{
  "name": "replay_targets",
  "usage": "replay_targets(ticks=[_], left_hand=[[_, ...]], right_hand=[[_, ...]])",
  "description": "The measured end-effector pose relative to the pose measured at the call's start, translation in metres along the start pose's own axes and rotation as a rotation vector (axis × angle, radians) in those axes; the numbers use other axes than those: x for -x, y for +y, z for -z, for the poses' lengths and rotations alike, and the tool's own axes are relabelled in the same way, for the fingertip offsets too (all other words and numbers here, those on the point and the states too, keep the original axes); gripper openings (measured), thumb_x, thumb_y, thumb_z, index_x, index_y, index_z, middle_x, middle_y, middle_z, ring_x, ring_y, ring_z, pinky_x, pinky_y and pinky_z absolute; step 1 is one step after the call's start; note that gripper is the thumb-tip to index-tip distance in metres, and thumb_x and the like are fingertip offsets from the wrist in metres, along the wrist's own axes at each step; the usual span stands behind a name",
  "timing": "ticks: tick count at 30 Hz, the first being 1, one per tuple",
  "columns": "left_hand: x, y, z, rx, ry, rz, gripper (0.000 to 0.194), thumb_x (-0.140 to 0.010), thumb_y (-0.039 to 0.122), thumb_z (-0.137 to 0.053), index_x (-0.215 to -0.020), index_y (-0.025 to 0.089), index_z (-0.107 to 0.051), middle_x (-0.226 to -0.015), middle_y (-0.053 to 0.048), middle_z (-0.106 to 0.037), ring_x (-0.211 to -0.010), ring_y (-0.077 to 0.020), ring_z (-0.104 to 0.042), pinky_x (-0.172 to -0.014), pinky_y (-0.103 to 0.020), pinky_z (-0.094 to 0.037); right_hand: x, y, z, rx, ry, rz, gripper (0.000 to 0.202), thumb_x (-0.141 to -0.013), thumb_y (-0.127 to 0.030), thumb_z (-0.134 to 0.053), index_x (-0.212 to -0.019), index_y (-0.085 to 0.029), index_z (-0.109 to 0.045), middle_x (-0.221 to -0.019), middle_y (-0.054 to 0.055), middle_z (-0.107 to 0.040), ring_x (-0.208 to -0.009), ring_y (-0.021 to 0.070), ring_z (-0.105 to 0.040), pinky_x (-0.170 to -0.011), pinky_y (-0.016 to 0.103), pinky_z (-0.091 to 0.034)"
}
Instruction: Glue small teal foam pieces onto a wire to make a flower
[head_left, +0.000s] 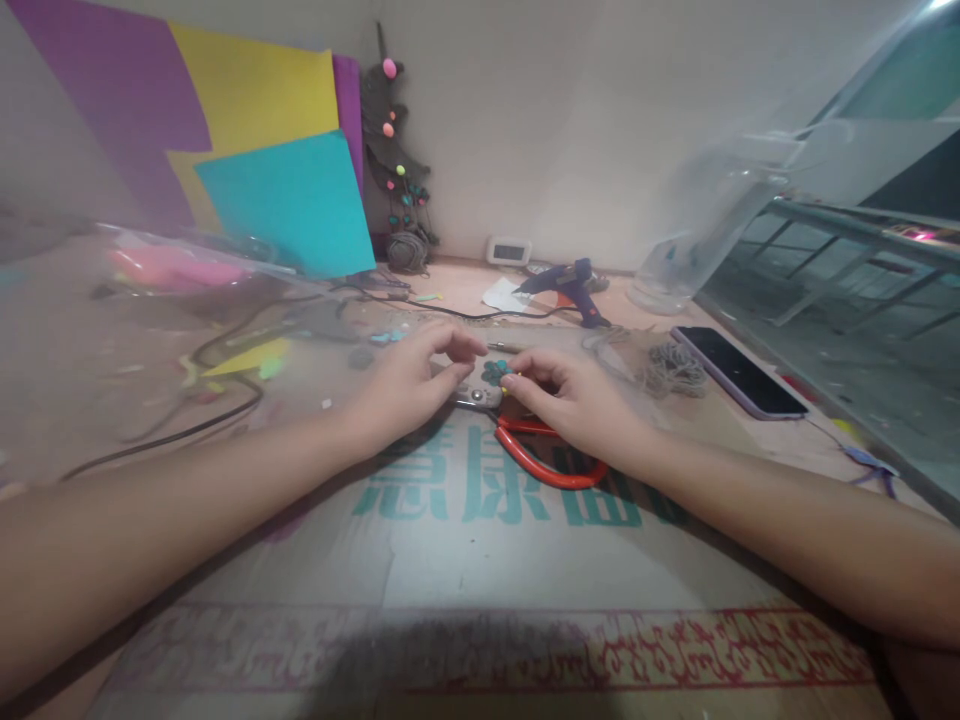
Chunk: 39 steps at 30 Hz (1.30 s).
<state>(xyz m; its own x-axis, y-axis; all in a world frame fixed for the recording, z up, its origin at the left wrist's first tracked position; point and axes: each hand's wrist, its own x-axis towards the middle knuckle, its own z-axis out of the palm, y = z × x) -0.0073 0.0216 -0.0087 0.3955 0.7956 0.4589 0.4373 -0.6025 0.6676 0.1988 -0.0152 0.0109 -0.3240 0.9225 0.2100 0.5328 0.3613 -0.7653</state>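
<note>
- Your right hand (577,400) pinches one small teal felt flower (496,372) at its fingertips; your left hand (409,385) curls shut beside it, grip unclear.
- One pair of red-handled scissors (544,455) lies beneath, partly hidden.
- One glue gun (570,285) and one phone (739,372) rest on the cardboard (465,540).

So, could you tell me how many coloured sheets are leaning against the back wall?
4: a purple sheet far left, a yellow sheet overlapping it, a teal sheet in front, and a purple strip behind the yellow one's right edge. More may be hidden behind.
</note>
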Motion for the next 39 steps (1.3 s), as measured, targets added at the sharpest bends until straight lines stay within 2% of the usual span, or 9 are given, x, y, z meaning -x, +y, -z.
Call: replay_targets(ticks=[5, 9, 12, 14, 20, 26, 33, 36, 39], left_hand=[[0.0000, 0.0008, 0.0003, -0.021, -0.072, 0.049, 0.022, -0.092, 0.035, -0.058, -0.099, 0.022, -0.073, -0.093, -0.002, -0.076, -0.088, -0.0198, -0.068, -0.080, -0.031, -0.050], [0.0008, 0.0019, 0.0002, -0.001, -0.134, 0.010, 0.027, -0.094, 0.034, -0.052, -0.106, 0.024, -0.074, -0.092, -0.001, -0.078, -0.087, -0.0196, -0.070, -0.079, -0.030, -0.051], [0.0016, 0.0057, 0.0008, -0.017, -0.135, -0.011, 0.027, -0.091, 0.031, -0.054, -0.104, 0.024, -0.076, -0.099, -0.001, -0.078, -0.092, -0.0209, -0.070, -0.081, -0.029, -0.052], [0.0021, 0.0082, 0.0018, -0.014, -0.132, -0.004, 0.027, -0.090, 0.035, -0.056, -0.104, 0.023, -0.076, -0.100, -0.001, -0.077, -0.092, -0.0211, -0.069, -0.080, -0.029, -0.051], [0.0030, 0.0067, 0.0038, 0.006, -0.159, -0.009, 0.034, -0.096, 0.045, -0.052, -0.090, 0.022, -0.076, -0.087, 0.001, -0.077, -0.081, -0.0174, -0.068, -0.072, -0.026, -0.046], [0.0032, 0.0052, 0.0024, 0.013, -0.126, 0.086, 0.033, -0.090, 0.051, -0.059, -0.085, 0.022, -0.074, -0.081, 0.003, -0.075, -0.074, -0.0160, -0.068, -0.069, -0.026, -0.045], [0.0008, 0.0080, 0.0026, -0.067, -0.092, 0.044, 0.028, -0.088, 0.046, -0.062, -0.083, 0.021, -0.072, -0.083, 0.001, -0.074, -0.079, -0.0174, -0.066, -0.073, -0.028, -0.044], [0.0014, 0.0085, 0.0021, -0.105, -0.094, 0.043, 0.027, -0.088, 0.045, -0.061, -0.080, 0.021, -0.071, -0.081, 0.001, -0.074, -0.078, -0.0179, -0.066, -0.072, -0.028, -0.044], [0.0033, 0.0078, 0.0005, -0.152, -0.099, 0.007, 0.024, -0.088, 0.042, -0.062, -0.081, 0.022, -0.071, -0.082, 0.001, -0.074, -0.079, -0.0183, -0.065, -0.072, -0.029, -0.043]], right_hand=[[-0.0004, 0.0013, 0.0003, -0.071, 0.004, -0.015, 0.018, -0.091, -0.035, -0.055, -0.086, -0.019, -0.061, -0.069, 0.001, -0.066, -0.063, 0.0148, -0.063, -0.060, 0.027, -0.050], [-0.0006, 0.0037, -0.0006, -0.097, 0.006, -0.013, 0.019, -0.091, -0.036, -0.056, -0.086, -0.019, -0.061, -0.070, 0.001, -0.067, -0.064, 0.0160, -0.065, -0.060, 0.028, -0.051], [-0.0003, 0.0048, -0.0009, -0.127, 0.015, -0.009, 0.018, -0.091, -0.036, -0.056, -0.085, -0.020, -0.060, -0.072, 0.001, -0.067, -0.066, 0.0164, -0.066, -0.062, 0.029, -0.052], [0.0000, 0.0045, -0.0006, -0.122, 0.023, -0.005, 0.018, -0.091, -0.036, -0.057, -0.085, -0.020, -0.060, -0.072, 0.001, -0.067, -0.067, 0.0161, -0.066, -0.062, 0.029, -0.052], [0.0003, 0.0014, 0.0002, -0.109, 0.006, -0.010, 0.018, -0.092, -0.035, -0.055, -0.086, -0.019, -0.061, -0.072, 0.001, -0.067, -0.065, 0.0159, -0.065, -0.061, 0.029, -0.052], [0.0007, 0.0018, 0.0001, -0.120, 0.010, -0.017, 0.019, -0.092, -0.036, -0.056, -0.086, -0.019, -0.062, -0.072, 0.001, -0.067, -0.066, 0.0155, -0.064, -0.062, 0.028, -0.051], [-0.0005, 0.0019, 0.0010, -0.074, 0.009, 0.000, 0.022, -0.091, -0.039, -0.057, -0.088, -0.018, -0.064, -0.073, 0.001, -0.066, -0.065, 0.0145, -0.061, -0.059, 0.027, -0.048], [-0.0003, 0.0011, 0.0024, -0.037, 0.056, 0.035, 0.025, -0.089, -0.042, -0.060, -0.097, -0.018, -0.066, -0.080, 0.002, -0.069, -0.064, 0.0138, -0.059, -0.058, 0.027, -0.045], [-0.0003, -0.0001, 0.0039, 0.068, 0.097, 0.072, 0.021, -0.089, -0.038, -0.061, -0.096, -0.019, -0.068, -0.085, 0.003, -0.070, -0.065, 0.0131, -0.058, -0.061, 0.027, -0.045]])
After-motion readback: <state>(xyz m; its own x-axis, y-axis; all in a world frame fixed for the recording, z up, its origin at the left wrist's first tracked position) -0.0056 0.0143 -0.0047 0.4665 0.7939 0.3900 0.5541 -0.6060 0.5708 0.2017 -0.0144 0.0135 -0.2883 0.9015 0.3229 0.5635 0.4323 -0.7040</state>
